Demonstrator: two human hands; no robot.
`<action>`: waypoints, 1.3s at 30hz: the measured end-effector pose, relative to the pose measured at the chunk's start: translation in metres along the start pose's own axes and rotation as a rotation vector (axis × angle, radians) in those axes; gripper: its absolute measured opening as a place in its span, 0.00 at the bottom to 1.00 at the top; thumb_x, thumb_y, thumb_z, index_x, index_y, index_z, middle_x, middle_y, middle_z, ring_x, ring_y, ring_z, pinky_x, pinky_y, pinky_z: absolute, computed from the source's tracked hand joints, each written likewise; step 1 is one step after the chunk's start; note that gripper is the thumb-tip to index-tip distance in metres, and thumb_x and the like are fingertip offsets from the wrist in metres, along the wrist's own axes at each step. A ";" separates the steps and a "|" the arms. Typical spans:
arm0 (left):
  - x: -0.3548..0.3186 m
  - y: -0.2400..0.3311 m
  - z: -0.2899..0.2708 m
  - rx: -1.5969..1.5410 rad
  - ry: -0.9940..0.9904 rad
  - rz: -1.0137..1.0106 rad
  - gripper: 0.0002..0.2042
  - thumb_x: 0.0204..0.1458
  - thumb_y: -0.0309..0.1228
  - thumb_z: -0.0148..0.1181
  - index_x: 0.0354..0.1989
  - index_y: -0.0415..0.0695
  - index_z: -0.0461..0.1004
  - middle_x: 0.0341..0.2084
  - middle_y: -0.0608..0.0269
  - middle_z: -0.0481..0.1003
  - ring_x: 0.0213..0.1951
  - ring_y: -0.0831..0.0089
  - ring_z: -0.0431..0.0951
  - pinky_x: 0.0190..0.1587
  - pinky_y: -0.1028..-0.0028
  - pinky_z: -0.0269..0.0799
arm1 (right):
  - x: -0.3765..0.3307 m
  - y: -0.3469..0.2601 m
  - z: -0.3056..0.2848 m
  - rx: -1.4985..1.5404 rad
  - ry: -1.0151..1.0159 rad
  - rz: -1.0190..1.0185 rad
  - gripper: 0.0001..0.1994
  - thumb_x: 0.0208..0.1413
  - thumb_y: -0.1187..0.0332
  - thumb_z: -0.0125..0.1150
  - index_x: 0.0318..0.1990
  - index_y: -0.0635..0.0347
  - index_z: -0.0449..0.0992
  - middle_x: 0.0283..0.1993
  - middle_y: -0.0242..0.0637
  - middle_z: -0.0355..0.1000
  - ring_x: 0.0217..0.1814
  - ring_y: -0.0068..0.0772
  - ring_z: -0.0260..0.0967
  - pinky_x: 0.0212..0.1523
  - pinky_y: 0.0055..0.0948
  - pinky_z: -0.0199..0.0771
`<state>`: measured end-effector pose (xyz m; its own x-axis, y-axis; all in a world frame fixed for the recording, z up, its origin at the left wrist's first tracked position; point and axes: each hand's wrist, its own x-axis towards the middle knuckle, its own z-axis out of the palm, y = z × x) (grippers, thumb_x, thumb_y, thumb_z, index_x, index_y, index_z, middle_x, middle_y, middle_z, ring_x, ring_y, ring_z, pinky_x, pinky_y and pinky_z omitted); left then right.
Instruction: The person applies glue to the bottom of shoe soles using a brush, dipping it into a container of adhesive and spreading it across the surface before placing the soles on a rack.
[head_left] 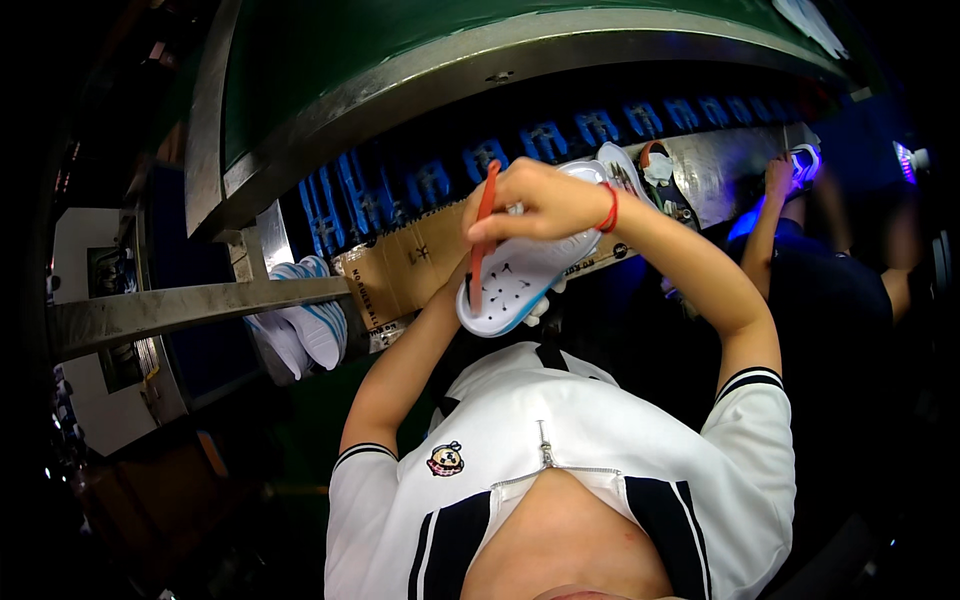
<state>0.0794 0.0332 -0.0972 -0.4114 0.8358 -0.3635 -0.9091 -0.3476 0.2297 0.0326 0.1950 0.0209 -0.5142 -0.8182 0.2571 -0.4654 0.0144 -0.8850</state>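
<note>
White shoe sole (520, 275), perforated, with a pale blue edge, held up at chest height in front of the conveyor (560, 135). Left hand (535, 308) sits beneath it (mostly hidden; only a few fingertips show at the lower rim), so its grip cannot be made out beyond supporting the sole from below. Right hand (535, 200) lies over the top of the sole, fingers curled tight around an orange-red brush handle (481, 235), which runs down across the sole's face. Red band on the right wrist (610, 208). More white-and-blue soles (300, 330) stacked at left by a metal rail (200, 305). Another person's hand (778, 178) reaches to the belt far right.
</note>
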 end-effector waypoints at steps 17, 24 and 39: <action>-0.036 -0.012 0.011 -0.071 -0.310 0.032 0.34 0.56 0.53 0.40 0.62 0.38 0.50 0.46 0.40 0.66 0.40 0.51 0.74 0.42 0.52 0.72 | -0.114 0.012 -0.067 -0.219 0.478 0.316 0.11 0.56 0.66 0.55 0.35 0.66 0.78 0.34 0.36 0.75 0.31 0.22 0.71 0.32 0.19 0.71; -0.046 -0.007 -0.006 0.046 -0.019 0.437 0.27 0.43 0.24 0.64 0.54 0.40 0.62 0.45 0.56 0.71 0.50 0.62 0.71 0.55 0.63 0.67 | -0.103 -0.016 -0.024 0.102 0.887 0.218 0.10 0.56 0.70 0.54 0.36 0.71 0.77 0.31 0.42 0.76 0.33 0.27 0.74 0.37 0.21 0.72; -0.036 -0.019 0.015 0.527 0.221 0.711 0.33 0.42 0.20 0.62 0.58 0.46 0.55 0.50 0.62 0.64 0.54 0.69 0.65 0.56 0.69 0.64 | -0.074 -0.007 0.039 0.039 0.811 0.237 0.09 0.57 0.73 0.53 0.39 0.71 0.75 0.36 0.41 0.75 0.36 0.26 0.73 0.40 0.21 0.72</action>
<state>0.1127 0.0159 -0.0752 -0.9160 0.3792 -0.1311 -0.3112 -0.4651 0.8288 0.1016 0.2330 -0.0071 -0.9599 -0.1300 0.2484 -0.2621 0.1014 -0.9597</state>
